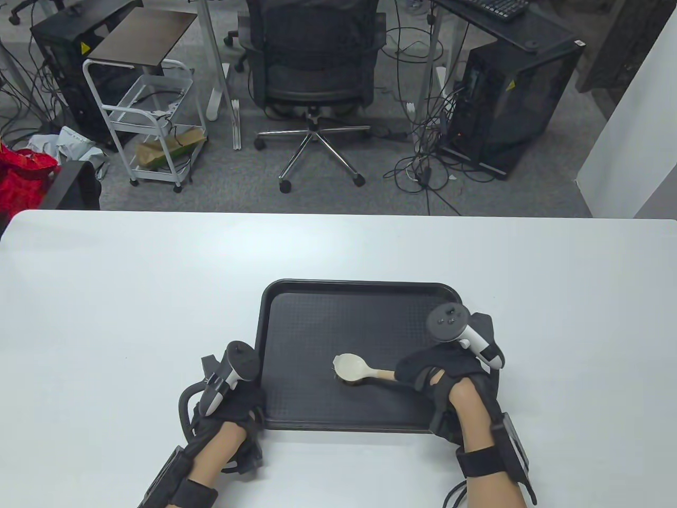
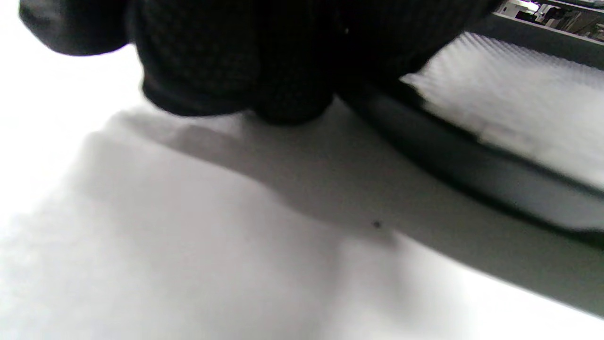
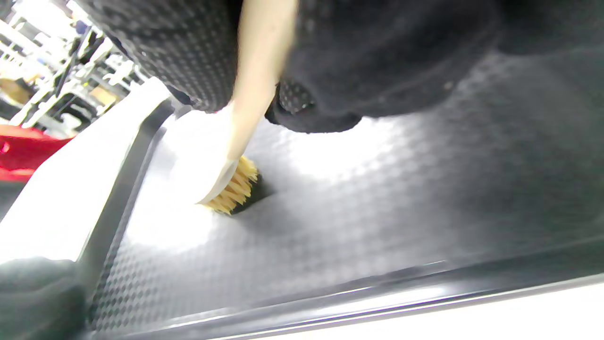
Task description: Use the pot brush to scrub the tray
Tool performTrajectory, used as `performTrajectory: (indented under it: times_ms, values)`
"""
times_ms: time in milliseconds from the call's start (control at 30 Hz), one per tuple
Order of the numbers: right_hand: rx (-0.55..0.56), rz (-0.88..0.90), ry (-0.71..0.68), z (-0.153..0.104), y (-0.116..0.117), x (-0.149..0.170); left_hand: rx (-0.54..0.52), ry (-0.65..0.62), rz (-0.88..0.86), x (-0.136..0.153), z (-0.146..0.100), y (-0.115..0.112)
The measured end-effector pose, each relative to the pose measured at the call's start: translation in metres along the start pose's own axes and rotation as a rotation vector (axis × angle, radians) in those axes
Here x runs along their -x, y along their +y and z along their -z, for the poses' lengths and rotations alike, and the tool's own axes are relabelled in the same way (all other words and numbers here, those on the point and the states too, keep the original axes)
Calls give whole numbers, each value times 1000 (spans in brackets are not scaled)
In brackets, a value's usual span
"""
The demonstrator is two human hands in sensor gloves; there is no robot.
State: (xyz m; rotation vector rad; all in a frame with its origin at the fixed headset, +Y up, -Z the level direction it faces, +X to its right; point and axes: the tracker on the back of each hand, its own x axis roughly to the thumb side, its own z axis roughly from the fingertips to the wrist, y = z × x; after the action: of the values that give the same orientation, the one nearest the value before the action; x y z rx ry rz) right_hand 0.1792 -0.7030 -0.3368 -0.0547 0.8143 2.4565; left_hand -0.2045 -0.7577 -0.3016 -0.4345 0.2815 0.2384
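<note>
Black tray [image 1: 317,317] on the worktop [image 1: 106,296]: right hand [image 1: 439,373] grips the pot brush [image 1: 353,367], bristles down; left hand [image 1: 227,402] holds the near-left corner, grip unclear.

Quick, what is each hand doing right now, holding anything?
Left hand: rests at the tray's near left corner; whether it grips the rim cannot be told.
Right hand: grips the pot brush handle, bristles down on the tray.

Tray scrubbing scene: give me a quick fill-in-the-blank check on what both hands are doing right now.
1. The right hand holds the brush by its ____.
2. The brush's bristles point ____ onto the tray.
3. The left hand rests at the tray's near-____ corner.
4. The tray sits on a ____ table.

Missing: handle; down; left; white
</note>
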Motion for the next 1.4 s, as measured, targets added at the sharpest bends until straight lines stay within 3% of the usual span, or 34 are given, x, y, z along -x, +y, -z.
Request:
performTrajectory:
  times_ms: [400,933,1033,1167,1400]
  values:
    - [65,208,117,-26,-33,94,-6,5,11,-1,0,0]
    - [193,364,222,-65,-57,162,-1,10,-3,0,0,-1]
    - [193,345,200,-65,-58,154,-1,10,-3,0,0,-1]
    - [167,321,11,-57,-54,112,-1,9,-3,0,0,0]
    - [65,191,-243,-31,-16,21,0,6,-7,0,0,-1]
